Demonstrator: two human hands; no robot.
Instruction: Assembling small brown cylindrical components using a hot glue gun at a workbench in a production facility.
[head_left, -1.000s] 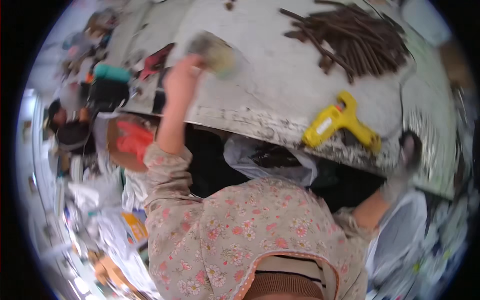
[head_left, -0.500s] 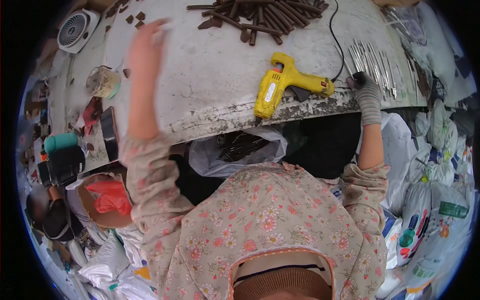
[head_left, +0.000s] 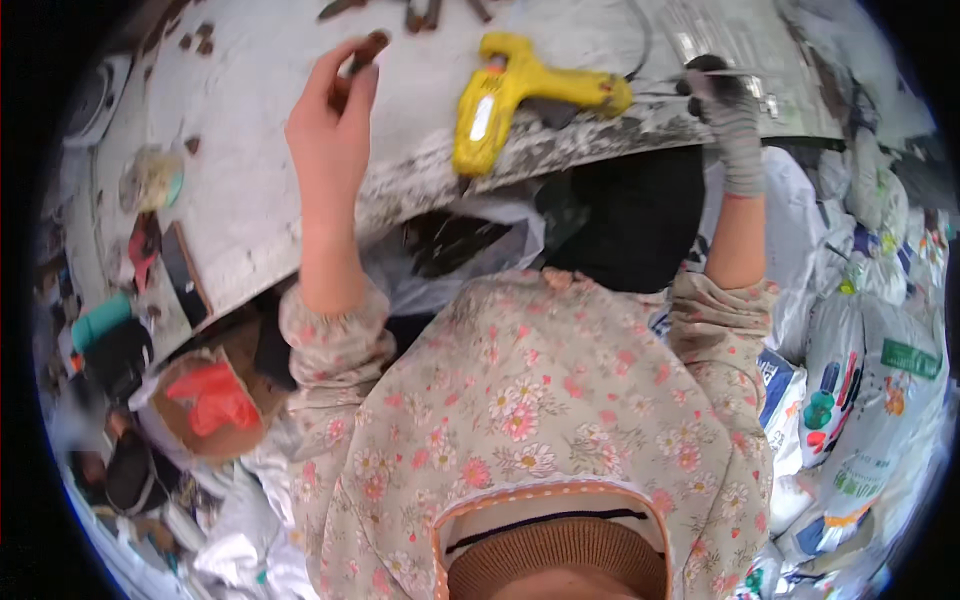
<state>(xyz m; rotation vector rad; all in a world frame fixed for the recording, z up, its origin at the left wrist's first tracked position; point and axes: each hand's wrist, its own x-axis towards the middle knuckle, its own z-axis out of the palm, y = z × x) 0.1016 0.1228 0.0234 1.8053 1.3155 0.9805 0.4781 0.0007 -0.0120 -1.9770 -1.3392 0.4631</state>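
Raised over the worktable, my bare left hand (head_left: 335, 130) pinches a small dark brown piece (head_left: 372, 45) between thumb and fingers. My right hand (head_left: 722, 100), in a striped grey glove with dark fingertips, closes round a thin silvery rod (head_left: 748, 72) that lies crosswise; motion blurs it. Between the hands, nearer the right, a yellow glue gun (head_left: 500, 95) rests near the table's front edge with its nozzle toward me. Beyond my right hand lie several thin metal rods (head_left: 690, 35), smeared by motion.
Brown sticks (head_left: 430, 12) lie at the far edge of the view. Small brown bits (head_left: 203, 38) and a tub (head_left: 152, 180) are on the table (head_left: 240, 190) at left. Under the edge hangs an open plastic bag (head_left: 515, 250). Filled bags (head_left: 850, 400) crowd the right; a carton (head_left: 165, 425) stands left.
My left hand has come right and nearer, and a brown piece now shows in its fingers. The rod in my right hand has swung crosswise. The whole view has shifted.
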